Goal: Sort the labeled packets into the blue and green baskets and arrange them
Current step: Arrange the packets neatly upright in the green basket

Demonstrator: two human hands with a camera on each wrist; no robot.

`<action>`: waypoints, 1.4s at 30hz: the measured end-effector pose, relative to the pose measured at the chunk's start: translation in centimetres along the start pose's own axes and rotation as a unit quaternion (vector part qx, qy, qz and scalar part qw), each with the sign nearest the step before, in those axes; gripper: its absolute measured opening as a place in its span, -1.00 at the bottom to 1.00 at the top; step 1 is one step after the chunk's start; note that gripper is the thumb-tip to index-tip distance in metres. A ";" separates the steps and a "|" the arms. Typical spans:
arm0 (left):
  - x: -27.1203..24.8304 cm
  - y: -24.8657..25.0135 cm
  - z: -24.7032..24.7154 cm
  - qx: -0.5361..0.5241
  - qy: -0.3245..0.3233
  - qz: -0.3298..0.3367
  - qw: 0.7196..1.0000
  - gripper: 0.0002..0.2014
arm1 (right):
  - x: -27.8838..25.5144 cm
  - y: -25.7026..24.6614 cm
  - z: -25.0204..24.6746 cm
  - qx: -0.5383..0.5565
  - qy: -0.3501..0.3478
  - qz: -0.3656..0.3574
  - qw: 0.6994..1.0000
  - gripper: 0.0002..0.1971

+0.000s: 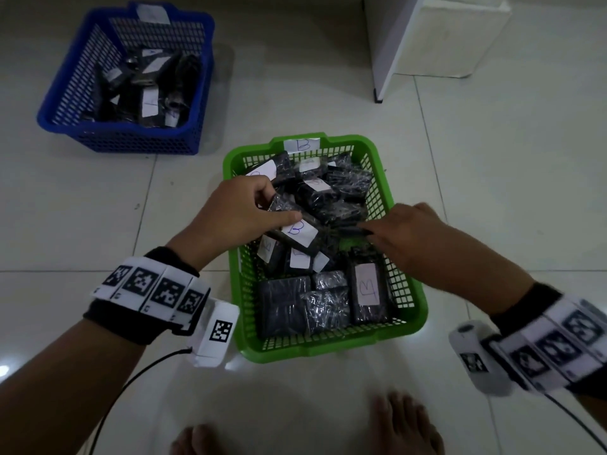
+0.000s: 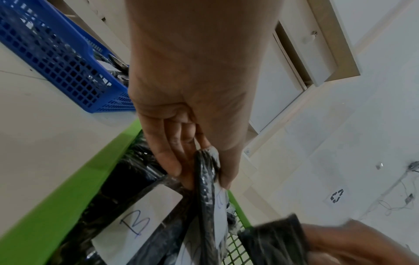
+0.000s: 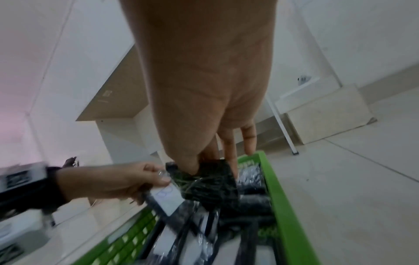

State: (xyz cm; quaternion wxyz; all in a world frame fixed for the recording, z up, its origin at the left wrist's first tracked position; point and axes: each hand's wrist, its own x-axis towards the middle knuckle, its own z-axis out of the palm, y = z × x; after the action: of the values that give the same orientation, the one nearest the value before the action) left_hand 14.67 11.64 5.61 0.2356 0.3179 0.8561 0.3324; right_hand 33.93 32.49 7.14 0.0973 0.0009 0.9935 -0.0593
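Green basket (image 1: 382,205) and blue basket (image 1: 197,77), both lattice-walled; glossy black packets (image 1: 284,303) with white labels; checkered black-and-white wristbands (image 1: 154,287).

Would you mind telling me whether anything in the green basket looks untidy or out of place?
Yes. In the green basket, the front packets lie flat in a row, but the middle ones are heaped at angles. The left hand grips one tilted B-labelled packet.

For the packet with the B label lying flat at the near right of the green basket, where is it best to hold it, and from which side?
Judging by its pose, grip the B-labelled packet across its long edges, coming from above. It lies flat, label up; the green basket wall is close on its right, so a side approach looks cramped.
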 end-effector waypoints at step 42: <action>1.1 3.8 6.2 0.269 -0.164 0.221 0.923 -0.59 | 0.6 3.1 3.1 0.042 -0.027 -0.009 0.999 -0.86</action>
State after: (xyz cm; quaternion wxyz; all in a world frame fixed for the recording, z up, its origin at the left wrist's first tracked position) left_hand 19.22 17.17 3.99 0.1994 0.6004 0.7707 0.0767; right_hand 34.00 35.25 3.64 0.1235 -0.0060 0.9870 -0.1023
